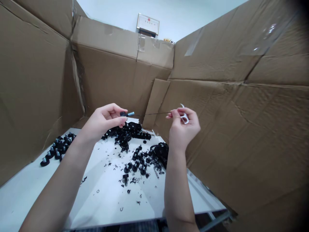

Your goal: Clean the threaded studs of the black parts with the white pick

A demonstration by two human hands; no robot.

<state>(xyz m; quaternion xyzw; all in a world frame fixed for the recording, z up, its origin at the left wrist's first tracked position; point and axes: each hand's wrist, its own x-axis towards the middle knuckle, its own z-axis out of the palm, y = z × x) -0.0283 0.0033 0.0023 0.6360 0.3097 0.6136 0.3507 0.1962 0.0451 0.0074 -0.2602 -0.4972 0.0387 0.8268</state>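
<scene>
**While fingers pinch, a strand runs taut**

Left fingers (116, 110) clench a black metal-tipped part (126, 113), right fingers (180, 113) a white floss pick (184, 118), tensioning a dark strand (152, 113) mid-frame, above black parts (126, 135) on the white worktop (103, 199); cardboard walls (120, 80) seemingly contain scraps.

Creased brown cardboard sheets (116, 83) are standing around the work area, walling it in on three sides, with clear packing tape (141, 43) holding the seams and a framed plaque (147, 24) hanging on the white wall (116, 13) above them. Black rubber studs with metal tips (56, 148) are lying in a loose row on the left of the white tabletop (101, 199), while a heap of black rubber pieces (126, 135) is piled at the back. Smaller black studs (135, 164), a tangle of black rubber strips (160, 153) and tiny black curls (108, 180) are scattering across the surface, and a grey metal table frame (214, 220) is showing below its edge.
</scene>
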